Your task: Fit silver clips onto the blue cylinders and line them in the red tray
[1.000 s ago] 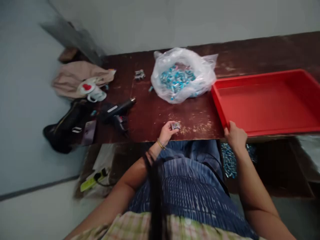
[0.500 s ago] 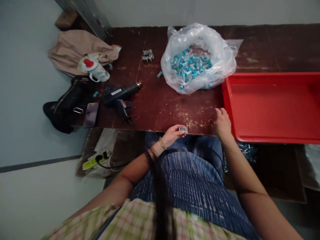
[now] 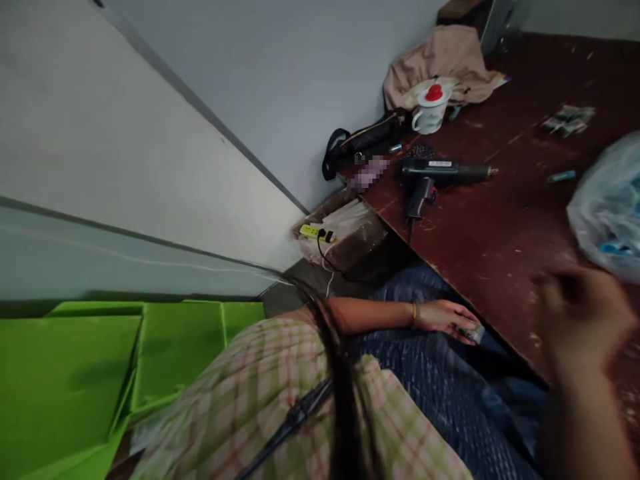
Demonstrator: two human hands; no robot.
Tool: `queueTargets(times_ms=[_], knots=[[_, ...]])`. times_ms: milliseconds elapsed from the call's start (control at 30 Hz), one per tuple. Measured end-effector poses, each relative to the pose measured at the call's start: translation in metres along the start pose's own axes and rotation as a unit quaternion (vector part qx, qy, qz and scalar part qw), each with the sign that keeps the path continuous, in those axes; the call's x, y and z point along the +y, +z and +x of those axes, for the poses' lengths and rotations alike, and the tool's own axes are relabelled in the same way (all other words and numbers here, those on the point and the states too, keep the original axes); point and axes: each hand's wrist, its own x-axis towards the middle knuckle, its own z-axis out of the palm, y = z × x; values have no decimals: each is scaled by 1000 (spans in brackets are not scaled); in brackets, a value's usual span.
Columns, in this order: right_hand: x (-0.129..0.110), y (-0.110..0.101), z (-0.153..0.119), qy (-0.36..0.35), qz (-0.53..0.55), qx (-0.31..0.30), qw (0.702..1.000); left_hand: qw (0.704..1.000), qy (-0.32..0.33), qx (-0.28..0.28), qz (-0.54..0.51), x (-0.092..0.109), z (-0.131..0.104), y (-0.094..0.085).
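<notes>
My left hand, with a yellow bracelet at its wrist, is just off the table's front edge. Its fingers are closed on a small grey block-like piece whose kind I cannot make out. Over the table at the right, my right hand is raised with the fingers bent, but motion smears them. Beyond it lies a clear plastic bag with light-blue pieces inside, cut off by the frame. A single light-blue tube rests left of the bag. Farther back is a small cluster of grey pieces.
On the brown table lies a black heat gun. A lidded white mug, a black bag and a beige cloth bag sit behind it. A green power strip is below. Green boxes stand at the left.
The view has swung left, so the red tray is out of frame and green boxes show. My right hand has risen off the tabletop beside the tray. The left still holds the grey piece.
</notes>
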Motion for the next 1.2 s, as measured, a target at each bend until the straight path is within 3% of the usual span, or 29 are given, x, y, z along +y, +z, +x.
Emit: queueTargets(times_ms=[67,100,167,233,367,500,567,667,833,1067,1200], knots=[[-76,42,17,-105,116,-92,983,1000,0,-10,5,-7,5,-3],[-102,58,22,-131,151,-120,972,1000,4,-16,9,-9,6,-5],[-125,76,26,-144,186,-161,959,999,27,-19,14,-5,5,-9],[-112,73,19,-111,181,-182,960,999,52,-2,11,7,-5,-16],[-43,42,-13,50,135,-252,957,991,103,73,35,43,-39,-26],[-9,14,-53,234,224,-322,889,978,172,70,92,72,-52,-7],[-9,6,-65,288,285,-297,865,975,191,47,107,81,-47,11],[-11,-3,-73,354,354,-207,840,971,205,13,126,85,-32,38],[-4,-20,-78,401,413,-96,812,958,207,-16,195,79,-15,64],[6,-39,-75,414,420,-133,796,980,119,-41,155,79,-14,69],[1,-39,-71,407,437,-134,791,977,125,-31,167,84,-19,69]])
